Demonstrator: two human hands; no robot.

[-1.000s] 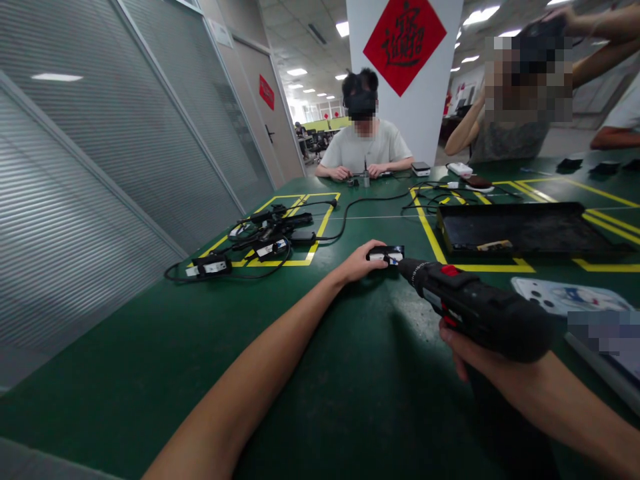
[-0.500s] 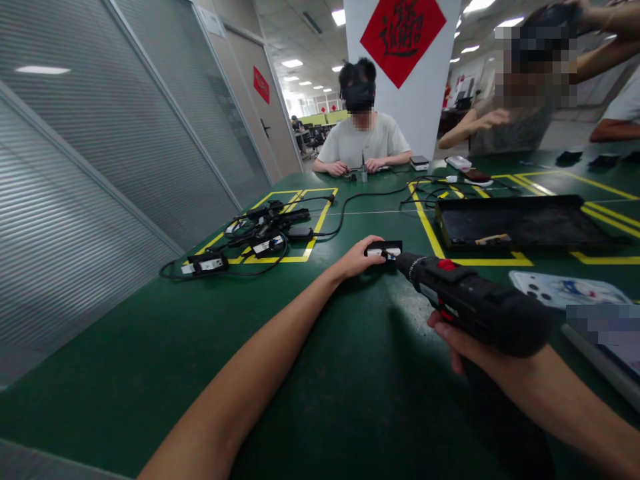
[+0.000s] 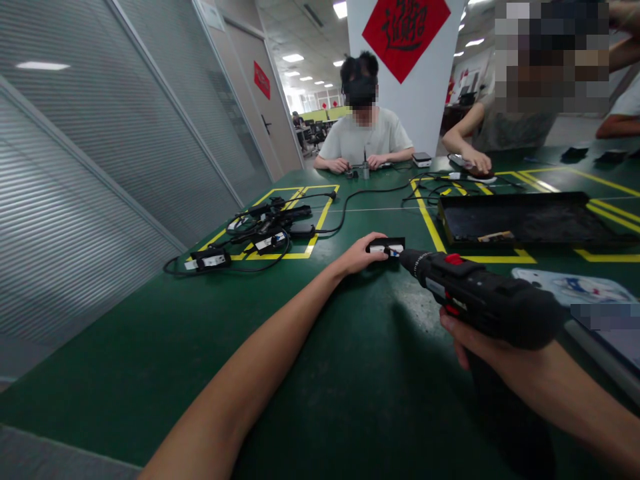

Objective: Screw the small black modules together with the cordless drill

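My left hand point(image 3: 364, 255) is closed around the left end of a small black-and-white box-shaped part point(image 3: 396, 244) on the green table. Its fingers hide that end of the part. My right hand point(image 3: 465, 333) grips a black cordless drill point(image 3: 480, 293) with red accents, held nearly level and pointing left. The chuck is close to the part's right side, and the bit reaches toward its white face. Whether the bit touches the part or a screw is too small to tell.
Black adapters and cables point(image 3: 270, 230) lie heaped at the left inside yellow tape. A black tray point(image 3: 515, 213) stands at the right, with a phone point(image 3: 570, 285) nearer me. Across the table sits a person point(image 3: 365, 130); another person's hand point(image 3: 477, 160) rests at the back right.
The drill and my right hand have shifted slightly right in view, with the bit still at the part. The person at the back right has lowered a hand to the table.
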